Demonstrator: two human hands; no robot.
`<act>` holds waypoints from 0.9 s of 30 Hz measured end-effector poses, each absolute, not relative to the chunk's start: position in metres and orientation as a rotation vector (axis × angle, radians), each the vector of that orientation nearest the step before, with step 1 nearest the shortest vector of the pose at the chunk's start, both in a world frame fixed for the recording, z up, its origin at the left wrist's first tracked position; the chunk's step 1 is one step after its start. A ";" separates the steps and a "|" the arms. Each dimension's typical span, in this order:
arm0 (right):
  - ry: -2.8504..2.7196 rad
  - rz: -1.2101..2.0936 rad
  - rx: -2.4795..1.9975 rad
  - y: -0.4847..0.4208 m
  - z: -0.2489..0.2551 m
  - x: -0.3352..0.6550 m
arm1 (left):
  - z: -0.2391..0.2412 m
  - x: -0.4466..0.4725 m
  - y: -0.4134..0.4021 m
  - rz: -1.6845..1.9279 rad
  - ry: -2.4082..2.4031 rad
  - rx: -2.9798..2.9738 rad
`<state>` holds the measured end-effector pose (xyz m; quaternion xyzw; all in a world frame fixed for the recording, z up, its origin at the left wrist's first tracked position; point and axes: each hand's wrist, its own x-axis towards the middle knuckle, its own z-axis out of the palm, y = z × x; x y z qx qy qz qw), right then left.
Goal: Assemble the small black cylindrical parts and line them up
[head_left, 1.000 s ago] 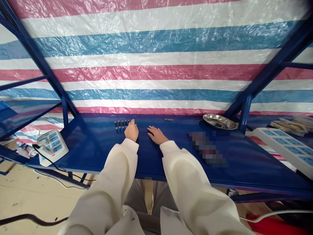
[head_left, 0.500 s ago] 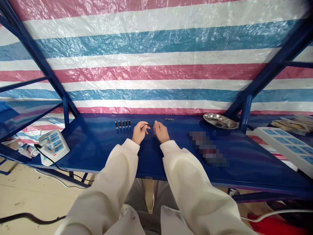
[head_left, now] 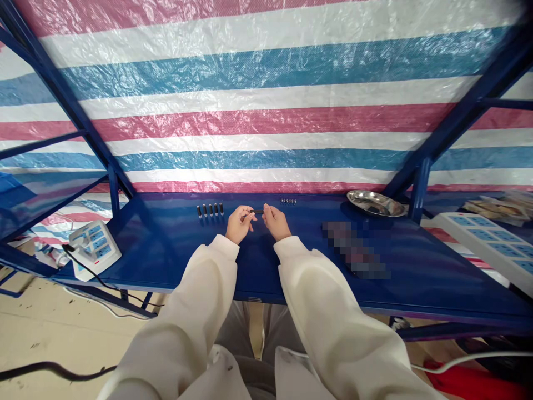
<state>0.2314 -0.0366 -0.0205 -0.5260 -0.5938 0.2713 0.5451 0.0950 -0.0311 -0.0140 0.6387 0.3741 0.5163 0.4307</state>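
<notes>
A slim black cylinder [head_left: 258, 211] is held level above the blue table, spanning the space between my hands. My left hand [head_left: 238, 225] pinches its left end between thumb and fingers. At the other end, the closed fingers of my right hand [head_left: 276, 223] grip it and hide its tip. To the left of my hands stands a row of several short black cylinders [head_left: 210, 210] with pale lower ends. Several tiny shiny metal pieces [head_left: 288, 201] are lined up behind my right hand, too small to make out.
A shiny oval metal dish [head_left: 361, 206] sits at the back right of the blue table [head_left: 166, 244]. In front of it lies a pixelated dark object [head_left: 353, 250]. White power strips stand left [head_left: 109, 255] and right [head_left: 462, 233]. Blue frame posts rise at both sides.
The view has shifted very slightly. Both hands keep their grip on the black cylinder, with only small finger movement.
</notes>
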 end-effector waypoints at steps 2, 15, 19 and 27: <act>-1.411 0.657 -1.245 -0.037 -0.020 0.231 | -0.014 0.094 -0.032 1.285 0.967 1.625; -1.417 0.667 -1.239 -0.033 -0.026 0.231 | -0.004 0.091 -0.034 1.435 1.190 1.444; -1.461 0.743 -1.183 -0.033 -0.026 0.231 | -0.008 0.090 -0.030 1.480 1.206 1.445; -1.870 0.472 -1.241 -0.033 -0.031 0.232 | -0.007 0.089 -0.030 1.548 1.207 1.439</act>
